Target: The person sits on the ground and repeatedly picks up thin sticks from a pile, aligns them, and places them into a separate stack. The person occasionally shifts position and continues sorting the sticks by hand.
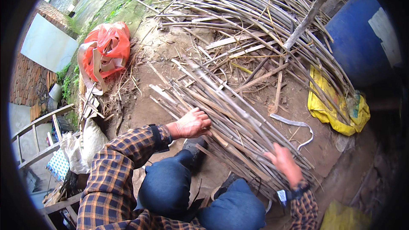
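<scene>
A loose bundle of dry cane stalks (223,118) lies slantwise on the earth before my knees. My left hand (193,124) is curled over the near side of the bundle, with its fingertips tucked in against the stalks. Over the bundle's right end is my right hand (285,161), blurred, its thumb and fingers around the lower end of one stalk (239,111). That stalk is blurred too and lies on top of the others. Past the bundle's far side, a white strap (297,122) curls on the ground.
A big heap of long stalks (243,16) spreads beyond, its right end on a yellow sack (329,102). Near it stand a blue barrel (354,38) and a slanting pole (310,16). A red plastic bag (107,48) of straps and a wooden ladder (38,134) are at left.
</scene>
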A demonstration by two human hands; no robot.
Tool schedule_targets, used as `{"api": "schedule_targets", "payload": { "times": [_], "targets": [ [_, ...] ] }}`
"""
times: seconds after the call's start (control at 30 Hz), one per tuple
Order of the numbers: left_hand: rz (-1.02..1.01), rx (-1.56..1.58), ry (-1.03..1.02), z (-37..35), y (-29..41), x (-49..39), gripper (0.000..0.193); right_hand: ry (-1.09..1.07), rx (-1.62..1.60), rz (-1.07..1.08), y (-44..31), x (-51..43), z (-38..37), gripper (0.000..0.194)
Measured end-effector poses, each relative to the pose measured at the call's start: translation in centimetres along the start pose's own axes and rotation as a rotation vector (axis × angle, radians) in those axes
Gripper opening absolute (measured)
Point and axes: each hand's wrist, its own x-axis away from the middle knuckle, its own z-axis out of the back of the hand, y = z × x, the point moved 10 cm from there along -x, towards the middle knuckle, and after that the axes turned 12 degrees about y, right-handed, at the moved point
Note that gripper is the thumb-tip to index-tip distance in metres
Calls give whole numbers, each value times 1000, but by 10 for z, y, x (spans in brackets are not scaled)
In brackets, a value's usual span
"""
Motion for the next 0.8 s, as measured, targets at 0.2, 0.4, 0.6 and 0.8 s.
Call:
{"api": "schedule_targets", "payload": {
  "times": [0.2,0.4,0.6,0.8],
  "targets": [
    [-21,-15,51,-9,22,-20,30,138,39,192,-62,-56,-38,50],
    [-2,62,101,-21,24,-26,19,266,109,250,-68,-43,-52,64],
    [-18,-4,48,-3,2,-54,89,434,48,59,-18,-86,-14,84],
    [73,-128,-144,-20,-41,-80,133,137,-332,8,-14,-97,-52,51]
  ]
}}
